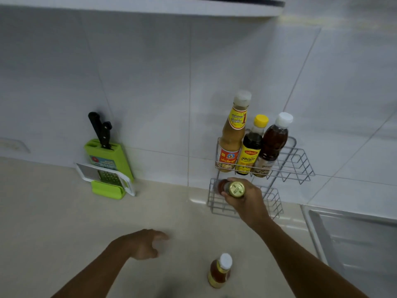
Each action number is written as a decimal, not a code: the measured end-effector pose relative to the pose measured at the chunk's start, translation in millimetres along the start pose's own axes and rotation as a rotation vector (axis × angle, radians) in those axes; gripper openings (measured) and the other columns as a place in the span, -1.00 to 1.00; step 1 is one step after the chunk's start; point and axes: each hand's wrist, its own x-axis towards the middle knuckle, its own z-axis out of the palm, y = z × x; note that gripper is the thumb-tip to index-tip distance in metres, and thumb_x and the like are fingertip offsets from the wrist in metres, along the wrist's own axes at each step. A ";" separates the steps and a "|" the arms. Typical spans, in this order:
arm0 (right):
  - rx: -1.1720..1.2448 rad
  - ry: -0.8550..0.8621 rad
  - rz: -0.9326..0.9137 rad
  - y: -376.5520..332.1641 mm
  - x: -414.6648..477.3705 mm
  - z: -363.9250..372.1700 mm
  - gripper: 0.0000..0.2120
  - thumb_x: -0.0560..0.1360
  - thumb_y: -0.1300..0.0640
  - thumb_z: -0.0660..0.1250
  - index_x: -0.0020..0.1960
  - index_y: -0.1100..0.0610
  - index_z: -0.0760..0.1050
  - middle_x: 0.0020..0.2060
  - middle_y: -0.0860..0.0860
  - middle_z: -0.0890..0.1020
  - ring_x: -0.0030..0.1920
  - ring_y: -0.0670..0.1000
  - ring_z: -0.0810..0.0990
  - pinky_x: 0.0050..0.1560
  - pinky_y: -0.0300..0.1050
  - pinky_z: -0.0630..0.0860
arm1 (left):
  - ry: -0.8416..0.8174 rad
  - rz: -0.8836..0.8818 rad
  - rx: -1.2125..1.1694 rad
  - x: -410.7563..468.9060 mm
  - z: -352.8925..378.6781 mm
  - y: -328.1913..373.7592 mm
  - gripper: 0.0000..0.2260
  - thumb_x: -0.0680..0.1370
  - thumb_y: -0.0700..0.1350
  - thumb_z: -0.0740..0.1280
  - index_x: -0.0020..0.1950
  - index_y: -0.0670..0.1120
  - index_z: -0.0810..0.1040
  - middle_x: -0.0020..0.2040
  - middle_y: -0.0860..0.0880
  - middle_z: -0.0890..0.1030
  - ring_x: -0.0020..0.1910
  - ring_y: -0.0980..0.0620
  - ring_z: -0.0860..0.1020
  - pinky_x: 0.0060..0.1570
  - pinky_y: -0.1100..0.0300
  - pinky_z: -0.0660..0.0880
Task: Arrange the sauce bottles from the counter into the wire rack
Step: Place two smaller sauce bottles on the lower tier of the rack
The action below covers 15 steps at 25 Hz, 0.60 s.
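A two-tier wire rack hangs on the tiled wall. Its upper tier holds three bottles: a tall tan sauce bottle, a dark bottle with a yellow cap and a brown bottle with a white cap. My right hand grips a gold-capped bottle over the left part of the lower tier; its reddish body is mostly hidden. A small amber bottle with a white cap stands on the counter near me. My left hand hovers above the counter, fingers apart, holding nothing.
A green knife block with black-handled knives leans on the wall at the left, a white-framed grater in front of it. A steel sink lies at the right. The beige counter spreads around my hands.
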 end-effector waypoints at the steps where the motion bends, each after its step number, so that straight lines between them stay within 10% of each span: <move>1: -0.022 -0.025 0.002 0.1 3.5 2.4 -0.63 0.39 0.18 0.60 0.08 -0.09 0.55 -0.12 -0.20 0.63 -0.07 -0.26 0.61 -0.15 -0.57 0.46 | -0.010 -0.018 0.048 0.0 6.3 -5.2 -0.43 0.55 -0.09 0.38 0.53 0.14 0.32 0.56 0.06 0.32 0.49 0.08 0.35 0.39 0.33 0.27; 15: -0.131 -0.250 0.181 8.8 52.0 28.0 -0.72 0.56 0.05 0.44 0.19 0.08 0.43 0.03 0.04 0.60 -0.14 -0.07 0.57 -0.19 -0.29 0.46 | 0.162 -0.060 0.041 26.7 37.2 -1.6 -0.50 0.57 0.05 0.29 0.52 0.14 0.34 0.44 -0.10 0.41 0.41 -0.04 0.46 0.39 0.20 0.34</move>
